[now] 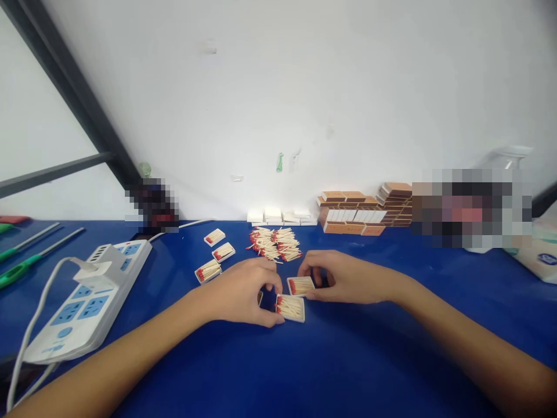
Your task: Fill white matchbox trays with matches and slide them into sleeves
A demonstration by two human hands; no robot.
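Observation:
Two white matchbox trays full of red-tipped matches are close together in the middle of the blue table. My left hand (246,291) pinches the left end of the nearer tray (296,309) between thumb and fingers. With its thumb and fingers, my right hand (342,278) grips the right end of the farther tray (301,285). A small brownish thing (260,298) shows under my left palm, mostly hidden. Beyond the hands lie heaps of loose matches (276,242). Three more filled trays, the farthest one (214,237) among them, sit left of the heaps.
White empty-looking trays (282,217) are stacked along the wall, beside piled brown matchboxes (354,228). On the left lie a white power strip (93,307) with a plugged-in cable and green-handled tools (26,270). A white package (537,247) is at the far right.

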